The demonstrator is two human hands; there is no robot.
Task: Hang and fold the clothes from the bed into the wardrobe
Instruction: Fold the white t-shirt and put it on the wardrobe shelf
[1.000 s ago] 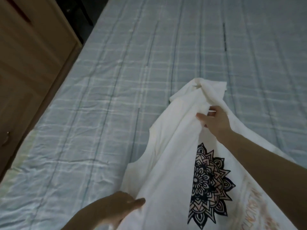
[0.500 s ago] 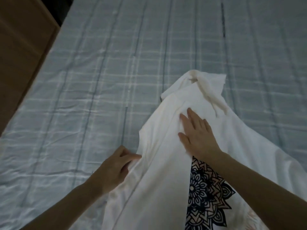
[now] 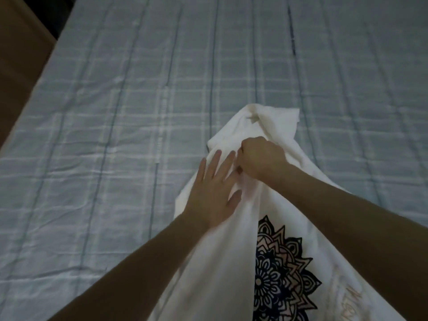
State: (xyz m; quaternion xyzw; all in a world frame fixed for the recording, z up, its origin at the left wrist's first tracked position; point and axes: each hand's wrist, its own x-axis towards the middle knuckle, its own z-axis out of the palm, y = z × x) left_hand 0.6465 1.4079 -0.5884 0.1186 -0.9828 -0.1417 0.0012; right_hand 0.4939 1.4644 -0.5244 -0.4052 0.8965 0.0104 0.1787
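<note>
Since half a second earlier, your right hand [image 3: 261, 158] had gone from flat to a fist bunching the white T-shirt [image 3: 222, 262], which lay on the bed [image 3: 115, 112]. Your left hand [image 3: 212, 193] moved up, pressing it flat-fingered. Judged: smoothing before folding; wardrobe step remained.

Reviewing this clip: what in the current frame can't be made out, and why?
Head view only:
- Right hand: fingertips curled under the fist, so what fold of the shirt they grip is hidden.
- Shirt: hem and right side cut off by the bottom edge; sleeves bunched, unclear.
- Print: lower part cut off; the pale lettering beside it is too faint to read.
- Wardrobe: only a blurred brown edge.
- Left hand covers the cloth beneath.
</note>
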